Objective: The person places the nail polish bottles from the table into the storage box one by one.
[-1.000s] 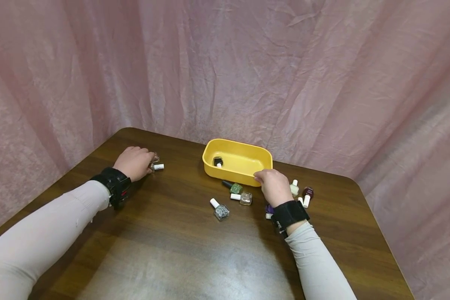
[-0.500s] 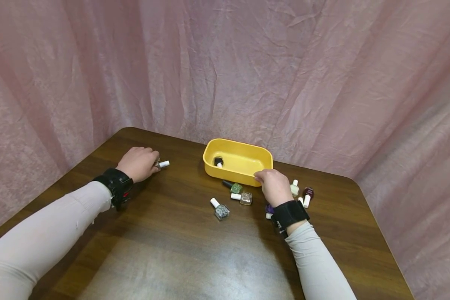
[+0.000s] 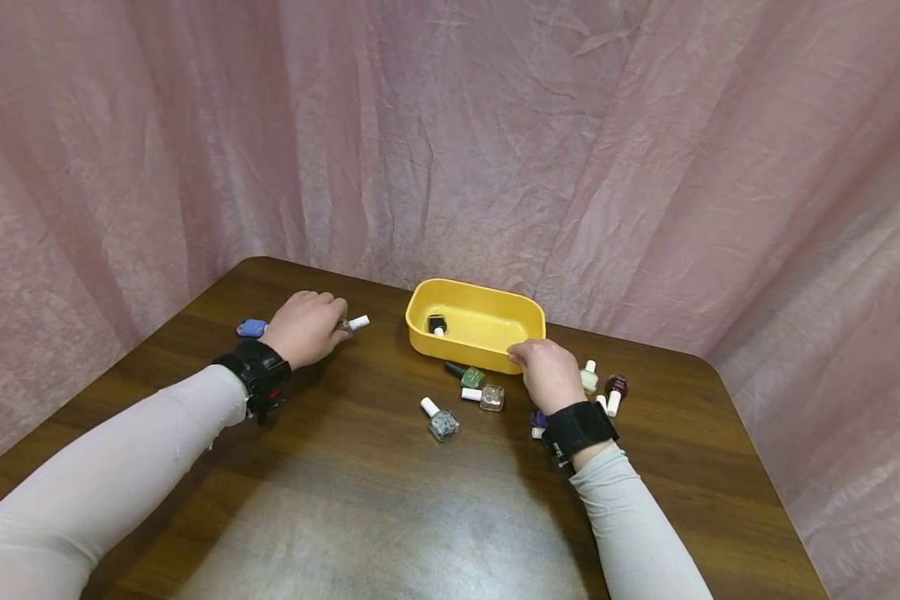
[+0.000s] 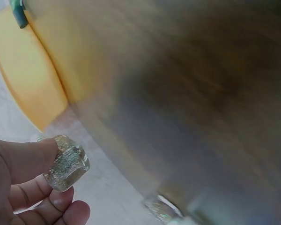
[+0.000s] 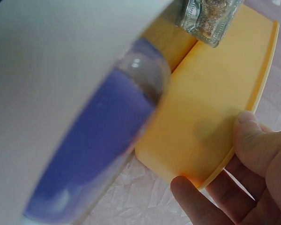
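My left hand (image 3: pixel 307 327) pinches a glittery nail polish bottle (image 4: pixel 69 164) between thumb and fingers, left of the yellow bin. Its white cap (image 3: pixel 358 322) points right toward the bin. With thumb and fingers over the rim, my right hand (image 3: pixel 549 371) grips the near right corner of the yellow bin (image 3: pixel 457 352). Inside the bin, at its left end, lies a dark nail polish bottle (image 3: pixel 437 322). A green bottle (image 3: pixel 472 377) and a clear glittery one (image 3: pixel 492 397) lie in front of the bin. A grey speckled bottle (image 3: pixel 443 424) is nearer to me.
A blue bottle (image 3: pixel 252 328) lies behind my left wrist. To the right of the bin are a pale bottle (image 3: pixel 588 379) and a dark red one (image 3: pixel 617 384). A purple bottle (image 3: pixel 538 418) sits partly hidden by my right wrist. Pink curtain (image 3: pixel 450 150) hangs behind the table.
My left hand has moved right toward the bin with the glittery nail polish bottle, uncovering the blue bottle. My right hand stays on the bin.
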The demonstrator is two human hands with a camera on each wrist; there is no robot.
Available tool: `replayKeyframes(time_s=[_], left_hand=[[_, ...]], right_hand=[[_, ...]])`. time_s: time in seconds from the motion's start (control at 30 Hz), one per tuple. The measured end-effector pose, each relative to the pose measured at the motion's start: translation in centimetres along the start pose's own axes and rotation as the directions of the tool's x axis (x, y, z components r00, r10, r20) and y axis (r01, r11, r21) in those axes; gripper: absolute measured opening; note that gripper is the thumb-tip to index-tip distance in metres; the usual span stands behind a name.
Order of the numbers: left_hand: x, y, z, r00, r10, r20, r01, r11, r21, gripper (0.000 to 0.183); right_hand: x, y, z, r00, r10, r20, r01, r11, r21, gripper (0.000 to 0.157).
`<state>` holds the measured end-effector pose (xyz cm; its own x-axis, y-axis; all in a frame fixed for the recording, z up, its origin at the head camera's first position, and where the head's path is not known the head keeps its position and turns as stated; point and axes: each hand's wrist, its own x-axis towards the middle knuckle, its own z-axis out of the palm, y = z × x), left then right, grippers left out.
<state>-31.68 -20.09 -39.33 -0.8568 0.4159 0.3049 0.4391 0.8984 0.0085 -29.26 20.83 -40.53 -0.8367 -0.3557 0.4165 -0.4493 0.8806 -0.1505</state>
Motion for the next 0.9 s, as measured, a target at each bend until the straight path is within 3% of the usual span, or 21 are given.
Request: replayKeyframes(time_s=[0.4, 0.9], left_hand=[[2.6, 3.4, -0.7, 0.998, 0.009, -0.055, -0.010, 1.000, -0.022, 0.023], [5.3, 6.3, -1.5, 0.995, 0.043, -0.086, -0.046, 0.999, -0.029, 0.026]], right_hand=[[0.0, 0.1, 0.1, 1.000, 0.011, 0.005, -0.011, 1.000, 0.003, 0.010], [-0.2, 0.2, -0.1, 1.000, 0.021, 0.005, -0.021, 1.000, -0.001, 0.010]])
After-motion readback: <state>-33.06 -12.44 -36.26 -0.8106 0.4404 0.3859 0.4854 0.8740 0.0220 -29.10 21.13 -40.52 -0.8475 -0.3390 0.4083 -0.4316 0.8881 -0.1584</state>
